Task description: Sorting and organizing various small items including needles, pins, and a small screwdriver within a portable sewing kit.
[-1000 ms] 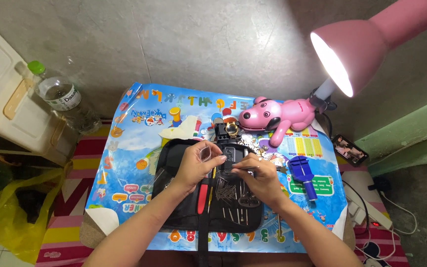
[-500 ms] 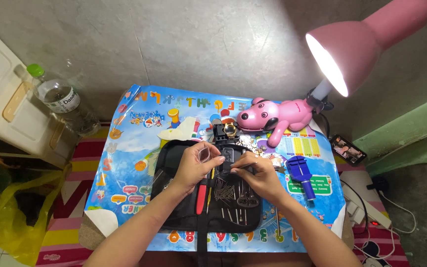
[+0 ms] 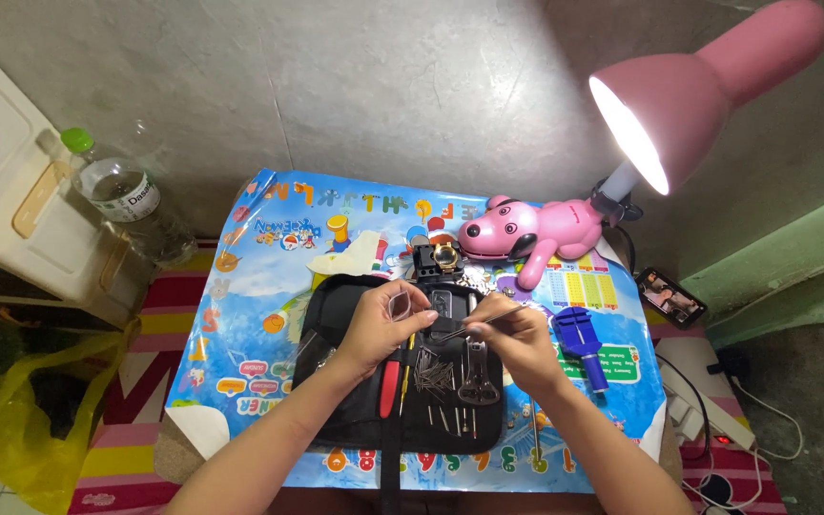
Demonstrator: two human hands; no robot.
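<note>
The black tool case (image 3: 364, 420) lies nearest on the tabletop (image 3: 240, 315). Over it the left hand (image 3: 383, 329) pinches a small clear ring (image 3: 399, 303); the right hand's (image 3: 517, 343) grip has shifted little — closed on thin tweezers (image 3: 474, 322) — beyond, the pink lamp (image 3: 698, 86).

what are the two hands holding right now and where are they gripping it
The right hand pinches thin metal tweezers near the middle with its fingers. The left hand pinches a small clear ring-like part at its fingertips; what it is cannot be told.

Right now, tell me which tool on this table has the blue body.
The blue tool lying right of the black tool case, beside the right hand. The case's tools are thin metal or red-handled.
</note>
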